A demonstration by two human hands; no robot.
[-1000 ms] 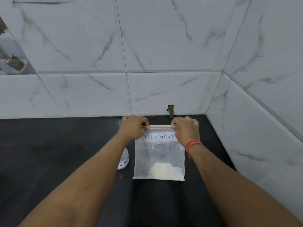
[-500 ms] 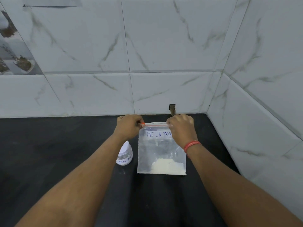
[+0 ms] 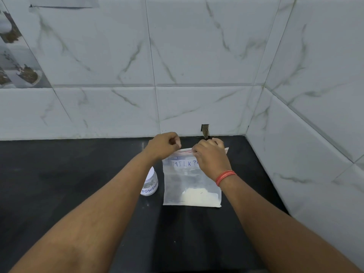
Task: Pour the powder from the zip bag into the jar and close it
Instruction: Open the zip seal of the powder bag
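Observation:
A clear zip bag [image 3: 187, 180] labelled "MILK PO..." stands upright on the black counter [image 3: 78, 184], with white powder lying in its bottom. My left hand [image 3: 164, 145] pinches the bag's top left corner at the red zip strip. My right hand [image 3: 211, 158] pinches the strip near its middle and hides the right part of the label. A small clear jar [image 3: 150, 184] with a white lid and a "POWDER" label stands just left of the bag, partly behind my left forearm.
White marble-patterned tiled walls close the counter at the back and on the right, forming a corner [image 3: 248, 133]. A small dark hole [image 3: 205, 131] sits in the back wall just above the counter.
My right hand has slid left along the zip strip, toward the left hand. The bag's top right corner now shows free behind it.

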